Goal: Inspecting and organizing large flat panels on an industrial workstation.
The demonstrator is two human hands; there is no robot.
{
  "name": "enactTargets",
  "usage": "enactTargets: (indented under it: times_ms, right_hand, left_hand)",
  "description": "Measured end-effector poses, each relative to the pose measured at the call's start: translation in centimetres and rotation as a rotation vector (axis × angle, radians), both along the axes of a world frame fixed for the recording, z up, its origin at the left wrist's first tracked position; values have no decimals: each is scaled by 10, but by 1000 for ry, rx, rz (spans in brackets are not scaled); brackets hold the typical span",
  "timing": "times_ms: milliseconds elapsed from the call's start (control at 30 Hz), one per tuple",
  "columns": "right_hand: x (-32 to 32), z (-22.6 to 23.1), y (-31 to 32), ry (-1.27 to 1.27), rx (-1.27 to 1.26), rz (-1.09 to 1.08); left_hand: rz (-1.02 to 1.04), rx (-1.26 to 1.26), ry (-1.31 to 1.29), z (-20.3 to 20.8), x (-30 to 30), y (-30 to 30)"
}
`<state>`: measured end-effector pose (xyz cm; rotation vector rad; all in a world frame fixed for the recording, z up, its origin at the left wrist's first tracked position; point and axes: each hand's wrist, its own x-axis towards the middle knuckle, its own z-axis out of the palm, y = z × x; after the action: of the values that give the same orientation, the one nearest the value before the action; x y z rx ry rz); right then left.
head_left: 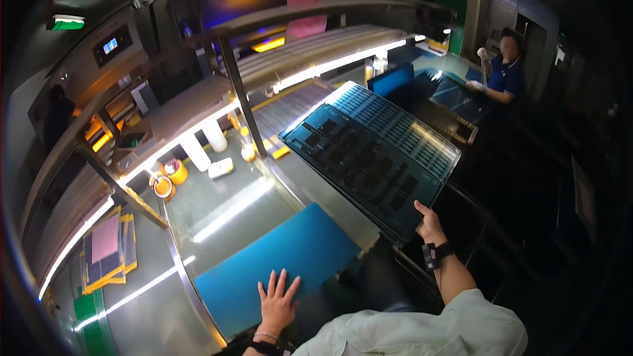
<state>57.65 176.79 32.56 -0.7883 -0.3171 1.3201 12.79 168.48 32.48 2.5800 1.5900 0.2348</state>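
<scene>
My left hand (277, 303) lies flat with its fingers spread on a plain blue sheet (290, 247), which rests along the near edge of the work table. Off to the right, my right hand (430, 223) grips the lower right edge of a large dark circuit-patterned panel (359, 171); the thumb shows on top, the other fingers are hidden beneath. This panel is tilted, its near corner out past the table edge. Rows of small pale rectangles fill its far half, and larger dark shapes fill the near half.
Orange tubs (165, 186), white rolls (195, 151) and a small white box (221, 168) stand at the table's back under a lit shelf (191, 137). Yellow-edged sheets (105, 250) lie at left. A metal post (242, 95) rises behind. Another person (506, 76) works at right.
</scene>
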Motion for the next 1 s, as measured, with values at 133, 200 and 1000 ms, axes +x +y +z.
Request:
enactTargets:
  times_ms: [133,200,1000]
  right_hand:
    - [11,-61,-15,-13,-272,-74]
    - [14,-63,-16,-154,-312,-90]
    - [42,-29,-51,-683,-519,366]
  left_hand:
    - [-12,13,-2,5,9,7]
    - [-3,23,-2,4,9,6]
    - [88,-138,-49,26,32,15]
